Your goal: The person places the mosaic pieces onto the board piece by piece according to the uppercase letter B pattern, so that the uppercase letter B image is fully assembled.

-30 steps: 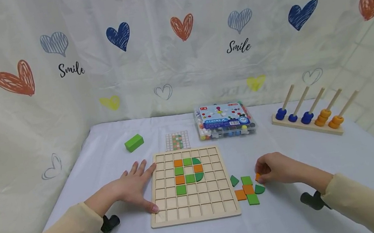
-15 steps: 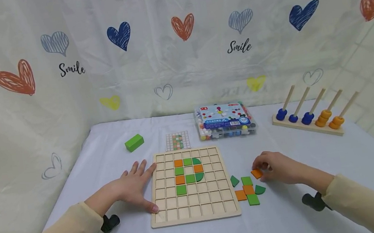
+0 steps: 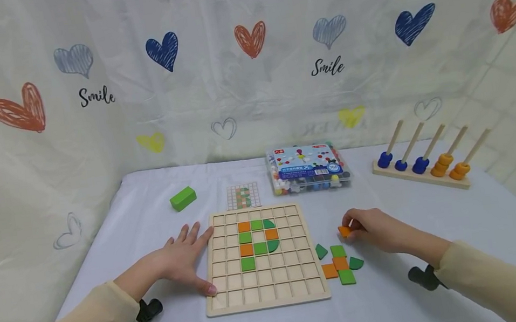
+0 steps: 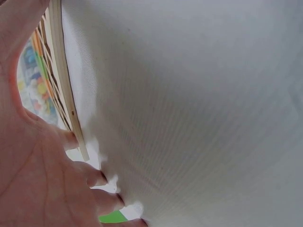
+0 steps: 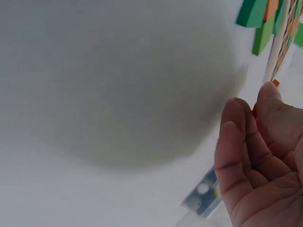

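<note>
My right hand (image 3: 375, 228) pinches an orange tile (image 3: 344, 231) between thumb and fingertips, above the cloth right of the wooden grid board (image 3: 299, 289). In the right wrist view its curled fingers hide most of that tile. The left hand (image 3: 179, 262) lies spread at the board's left edge, thumb and index finger touching the rim. Orange squares, green squares and dark green rounded tiles (image 3: 273, 245) sit in the board's cells in a P-like shape. Beside the board's right edge lie loose tiles: green squares (image 3: 347, 277), orange squares (image 3: 329, 271) and dark green curved pieces (image 3: 356, 263).
A small card with a coloured grid pattern (image 3: 243, 196) lies just behind the board. A green block (image 3: 183, 198) is at the back left. Behind stand a clear box of colourful beads (image 3: 308, 168) and, farther right, a peg stand with blue and orange beads (image 3: 420, 177).
The right hand has lifted the orange tile and moved it slightly left and away from the loose tiles. My left hand stays on the board's edge.
</note>
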